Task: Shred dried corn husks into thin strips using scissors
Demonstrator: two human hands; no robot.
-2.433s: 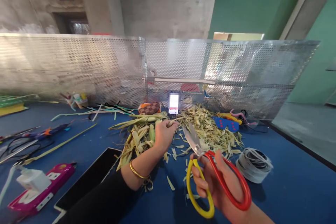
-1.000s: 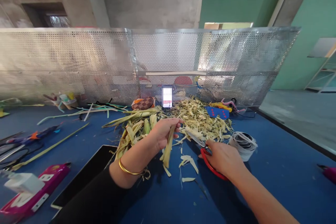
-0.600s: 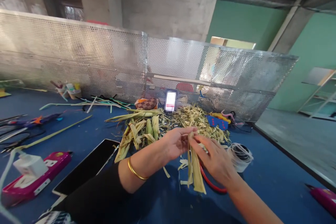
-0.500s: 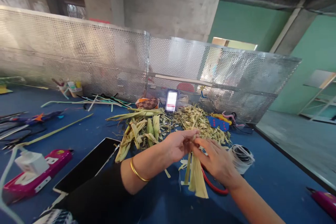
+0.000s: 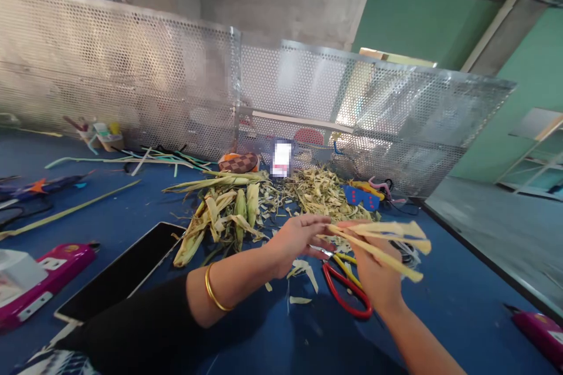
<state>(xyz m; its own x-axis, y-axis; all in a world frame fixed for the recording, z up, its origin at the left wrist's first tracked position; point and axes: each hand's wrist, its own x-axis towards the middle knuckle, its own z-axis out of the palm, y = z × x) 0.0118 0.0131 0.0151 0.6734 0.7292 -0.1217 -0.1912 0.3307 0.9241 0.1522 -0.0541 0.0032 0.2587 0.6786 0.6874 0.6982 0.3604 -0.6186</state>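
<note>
Both hands met right of the frame's centre, over a blue desk (image 5: 259,334). The left hand (image 5: 297,241) reached in with its fingers nearly straight and pinched the narrow gathered end of some pale husk strips (image 5: 387,234). From there the strips fanned toward the right of the frame, their loose tails passing across the right hand (image 5: 376,269), which they partly covered; how far its fingers were closed could not be told. A gold bracelet (image 5: 212,292) circled the left wrist, just beyond a black sleeve (image 5: 141,316). Below the hands lay scissors (image 5: 347,270) with one red handle and one yellow, their blades mostly hidden by the fingers. Small husk scraps (image 5: 303,272) were scattered just left of them. Farther back, a heap of whole husks (image 5: 220,217) sat left of centre, and a mound of shredded husk (image 5: 321,190) rose behind the hands, with a blue piece with red dots (image 5: 361,198) at its right edge. A pale coil (image 5: 409,252) showed partly behind the right hand. At the lower left, a dark-screened device (image 5: 125,266) lay near a magenta power strip (image 5: 57,272). A perforated metal screen (image 5: 176,82) ran behind everything.
</note>
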